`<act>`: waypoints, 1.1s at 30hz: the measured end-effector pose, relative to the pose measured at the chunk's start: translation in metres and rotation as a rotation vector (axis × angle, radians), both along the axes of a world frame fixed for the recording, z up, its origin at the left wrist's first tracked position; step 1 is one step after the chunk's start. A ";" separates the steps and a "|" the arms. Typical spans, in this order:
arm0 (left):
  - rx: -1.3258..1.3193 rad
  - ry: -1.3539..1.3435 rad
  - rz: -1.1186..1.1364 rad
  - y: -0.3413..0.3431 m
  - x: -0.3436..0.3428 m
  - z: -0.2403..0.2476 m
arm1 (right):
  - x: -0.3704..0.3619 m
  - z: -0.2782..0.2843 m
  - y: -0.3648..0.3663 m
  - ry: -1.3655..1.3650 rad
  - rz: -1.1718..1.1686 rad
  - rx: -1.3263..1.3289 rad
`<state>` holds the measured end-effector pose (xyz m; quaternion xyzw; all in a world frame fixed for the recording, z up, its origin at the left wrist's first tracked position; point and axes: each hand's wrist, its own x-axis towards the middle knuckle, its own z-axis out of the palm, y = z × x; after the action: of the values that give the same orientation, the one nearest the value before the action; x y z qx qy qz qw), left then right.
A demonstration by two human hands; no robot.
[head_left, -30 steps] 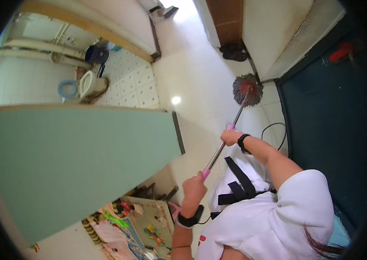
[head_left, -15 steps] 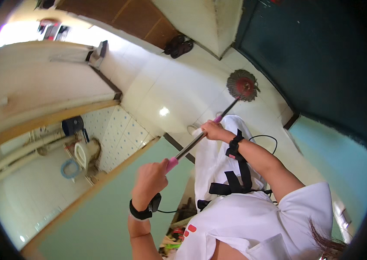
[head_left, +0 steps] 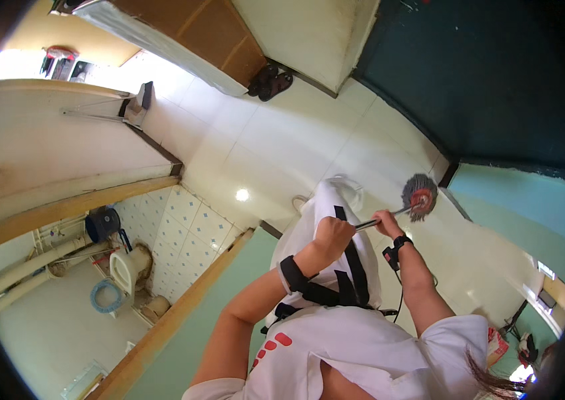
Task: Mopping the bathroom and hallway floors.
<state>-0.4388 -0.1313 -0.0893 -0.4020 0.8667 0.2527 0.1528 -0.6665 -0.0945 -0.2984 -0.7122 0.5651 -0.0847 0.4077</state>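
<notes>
Because the mop slants from the body down to the floor tiles, it is gripped at two points: the left hand is clamped around the pole on the body side, and the right hand is wrapped around it nearer the head, presumably for push and steering respectively. Beyond the right hand, the mop's gray strands fan around a red center, apparently to bear on the tiles. Count: one mop, two hands, two wrist straps. Ahead of the grip, well apart, two dark sandals sit beside a brown cabinet, seemingly kept off the walkway. Left of the grip: one toilet, one dark blue bucket.
</notes>
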 end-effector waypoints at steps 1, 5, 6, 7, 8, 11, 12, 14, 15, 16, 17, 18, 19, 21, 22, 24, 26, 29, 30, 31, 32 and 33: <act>-0.066 0.042 0.010 -0.002 0.011 -0.002 | 0.009 0.004 -0.002 0.015 0.028 0.030; -0.162 -0.012 0.068 -0.026 0.062 0.001 | 0.061 0.002 -0.026 0.038 0.132 -0.023; -0.178 -0.019 0.099 -0.032 0.077 0.005 | 0.079 0.000 -0.036 -0.003 0.176 -0.054; -0.191 -0.063 0.113 -0.039 0.092 0.011 | 0.097 -0.002 -0.045 0.003 0.227 -0.077; -0.202 -0.111 0.129 -0.046 0.108 0.019 | 0.113 -0.003 -0.056 -0.033 0.257 -0.095; -0.256 -0.057 0.258 -0.057 0.178 0.038 | 0.180 0.007 -0.090 -0.004 0.308 0.037; -0.327 0.000 0.316 -0.058 0.204 0.042 | 0.207 0.016 -0.103 -0.009 0.382 0.114; -0.338 -0.027 0.432 -0.058 0.257 0.063 | 0.270 0.035 -0.129 -0.032 0.472 0.184; -0.344 -0.065 0.505 -0.056 0.284 0.074 | 0.308 0.048 -0.143 0.062 0.640 0.196; -0.206 -0.167 0.598 -0.057 0.306 0.089 | 0.339 0.059 -0.153 0.168 0.803 0.210; -0.415 -0.076 0.681 -0.043 0.329 0.094 | 0.371 0.065 -0.160 0.153 0.840 0.243; -0.271 -0.211 0.749 -0.040 0.347 0.111 | 0.402 0.070 -0.164 0.141 0.878 0.279; -0.281 -0.217 0.809 -0.027 0.365 0.119 | 0.431 0.077 -0.164 0.132 0.932 0.266; -0.182 -0.420 0.898 -0.011 0.390 0.144 | 0.481 0.086 -0.160 0.065 1.040 0.195; -0.187 -0.401 0.991 0.006 0.398 0.153 | 0.503 0.087 -0.153 0.003 1.102 0.139; -0.059 -0.514 1.185 0.040 0.406 0.173 | 0.547 0.127 -0.136 0.063 1.228 0.174; -0.015 -0.533 1.377 0.083 0.399 0.178 | 0.575 0.140 -0.117 -0.037 1.424 0.099; 0.131 -0.625 1.589 0.120 0.377 0.173 | 0.608 0.121 -0.085 -0.031 1.583 0.173; 0.129 -0.620 1.611 0.121 0.377 0.174 | 0.621 0.122 -0.084 -0.024 1.603 0.165; 0.176 -0.596 1.747 0.119 0.373 0.173 | 0.628 0.120 -0.083 -0.048 1.640 0.168; 0.224 -0.567 1.880 0.118 0.371 0.170 | 0.636 0.118 -0.082 -0.070 1.675 0.171; 0.224 -0.558 1.900 0.117 0.372 0.167 | 0.649 0.115 -0.081 -0.074 1.728 0.110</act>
<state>-0.0664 -0.0139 0.0776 -0.9571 0.0890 0.2468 0.1226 -0.0171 -0.1753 -0.1836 -0.8680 -0.1842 0.2592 0.3813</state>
